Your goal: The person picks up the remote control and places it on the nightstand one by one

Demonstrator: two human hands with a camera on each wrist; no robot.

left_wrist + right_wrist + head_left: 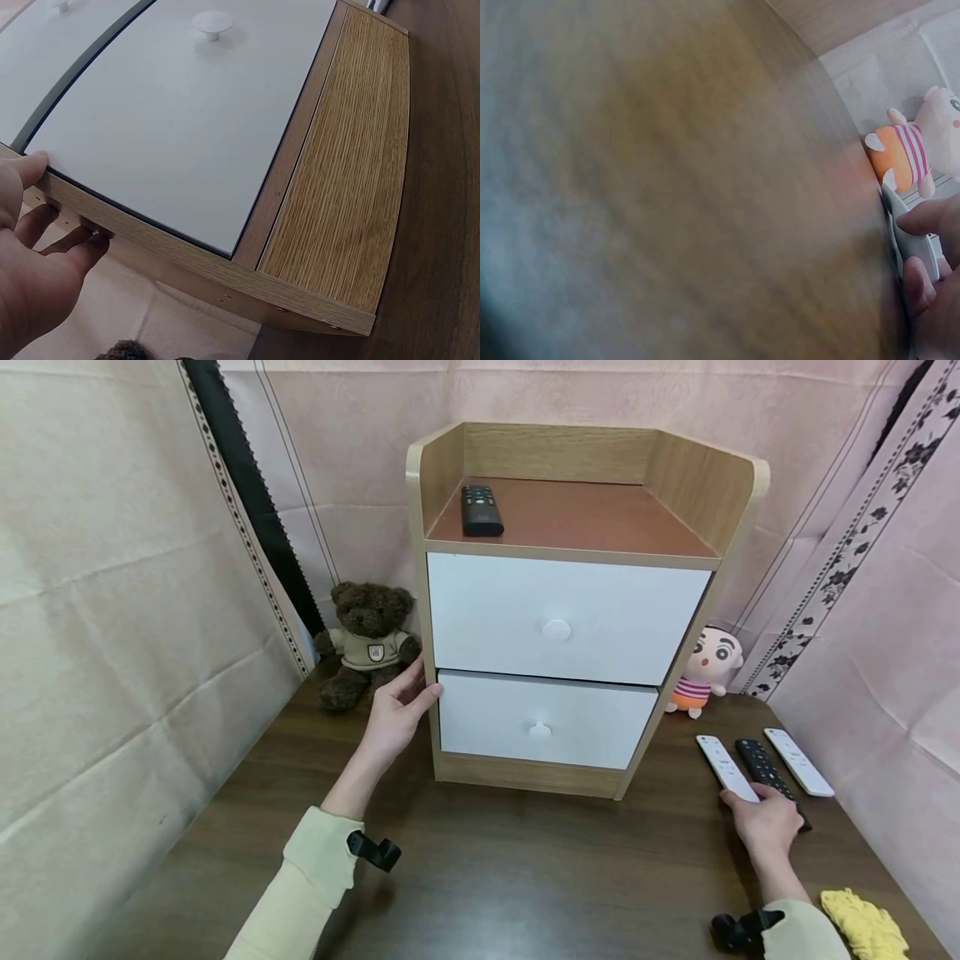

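Fingers of the right hand (765,818) curl over the near ends of two remotes on the table (525,868): the thumb side lies on the white remote (726,768) and the fingertips cover the near end of the black remote (765,768) beside it. From the right wrist, blurred, the fingers (930,217) press on a pale remote (911,240); whether they truly grip it I cannot tell. A second white remote (798,762) lies just to the right, untouched. Close to that sleeve sits a crumpled yellow cloth (862,922).

On the other side, the left hand (397,714) rests against the left edge of the small cabinet (442,468), its fingers relaxed and straight, thumb on the front corner at the seam between the two drawers; the left wrist view shows the thumb (26,169) on the wooden edge (150,240) with the other fingers loosely behind the side panel.

Both white drawers are closed: lower drawer (495,718) and upper drawer (487,610), each with a round white knob.

Farther back, a brown teddy bear (367,639) sits left of the cabinet, and a cartoon doll (705,668) peeks out on the right. Another black remote (480,510) lies on the cabinet's reddish top, near the left wall.
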